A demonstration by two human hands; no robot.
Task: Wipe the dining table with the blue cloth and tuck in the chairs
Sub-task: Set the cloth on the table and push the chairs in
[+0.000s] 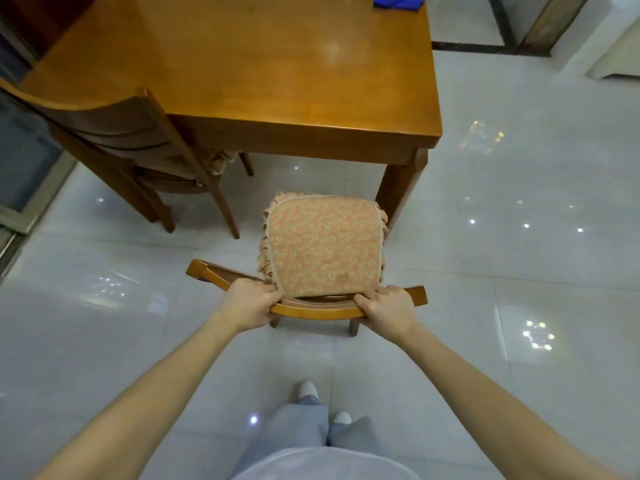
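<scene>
While left fingers [268,293] and right fingers [364,301] clamp chair [322,247], blue cloth [398,1] lies well apart

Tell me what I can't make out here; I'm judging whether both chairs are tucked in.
Head view:
1. Blue cloth: cut off by the top edge.
2. Second chair: seat mostly hidden under the table and behind its own backrest.
3. Held chair: front legs hidden by its cushion.
4. Left hand, right hand: fingertips hidden beneath the backrest they grip.
</scene>
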